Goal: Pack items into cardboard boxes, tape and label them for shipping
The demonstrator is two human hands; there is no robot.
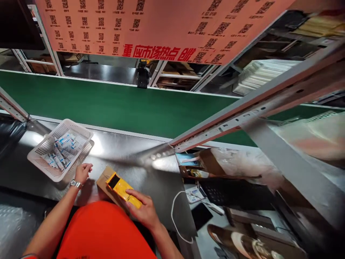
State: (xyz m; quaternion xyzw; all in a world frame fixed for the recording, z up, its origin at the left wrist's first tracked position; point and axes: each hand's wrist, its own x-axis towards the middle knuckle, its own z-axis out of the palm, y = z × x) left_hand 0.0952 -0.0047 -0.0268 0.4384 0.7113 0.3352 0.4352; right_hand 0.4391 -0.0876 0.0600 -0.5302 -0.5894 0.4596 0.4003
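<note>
My right hand (144, 210) is wrapped round a yellow boxy handheld device (123, 190) with a dark window at its far end. The device is over a brown cardboard box (107, 176) at the front of the metal table, partly hiding it. To the left, my left hand (83, 173), with a metal watch on its wrist, has its fingers curled in and nothing visible in them. It is beside the near right side of a white perforated plastic basket (41, 157). Inside the basket lie several small blue-and-white packets (60, 153).
A green conveyor belt (113, 108) runs behind the metal table (151, 180). A slanted metal post (215, 122) rises at the right. Beyond it are a black keyboard (229, 194), a white cable (174, 212) and a brown bottle (229, 235). A pink code sheet (161, 28) hangs above.
</note>
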